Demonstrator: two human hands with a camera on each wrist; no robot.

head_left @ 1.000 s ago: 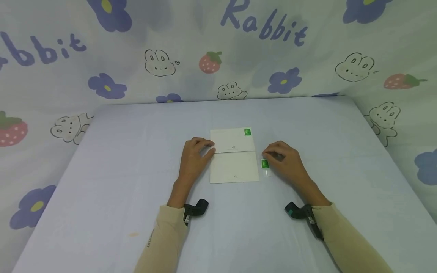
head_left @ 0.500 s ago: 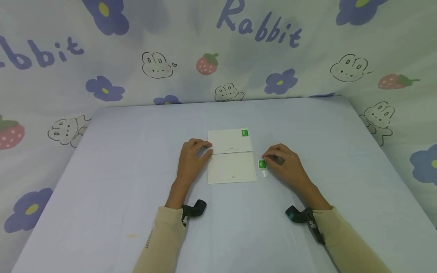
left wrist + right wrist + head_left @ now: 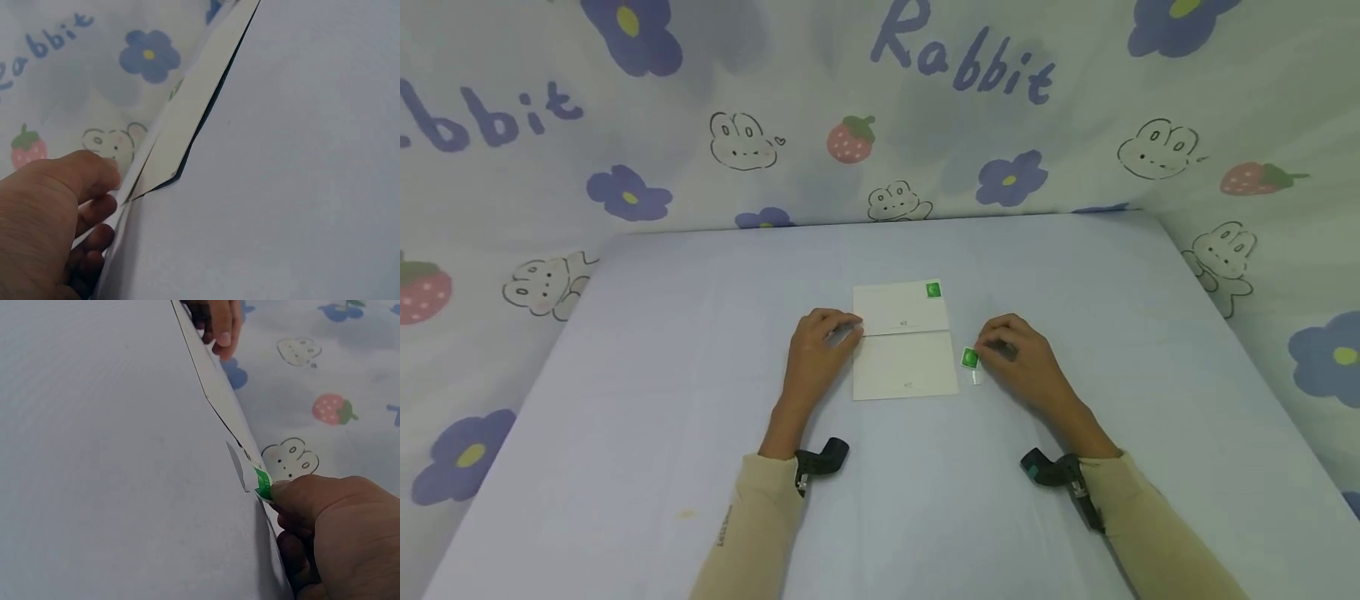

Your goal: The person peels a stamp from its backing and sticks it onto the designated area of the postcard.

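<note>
Two cream envelopes, an upper one (image 3: 887, 308) and a lower one (image 3: 904, 367), lie edge to edge on the white-covered table. A green stamp (image 3: 933, 289) sits in the top right corner of the upper one. My left hand (image 3: 818, 350) rests at the envelopes' left edge, thumb and forefinger touching it near the seam, a small gap between them. Just right of the lower envelope, my right hand (image 3: 1024, 358) pinches a second green stamp (image 3: 263, 484) between thumb and forefinger. That stamp is tilted and bent, with a pale strip (image 3: 237, 465) beside it.
A white cloth (image 3: 700, 333) covers the table. Behind and at the sides hangs a curtain (image 3: 820, 83) printed with rabbits, strawberries and flowers. A dark wrist camera (image 3: 822, 458) sits on the left wrist and another camera (image 3: 1060, 475) on the right.
The second green stamp has turned from square-on to tilted, its corner now at my right fingertips. My left hand keeps its place at the envelopes' edge. The whole head view has shifted slightly.
</note>
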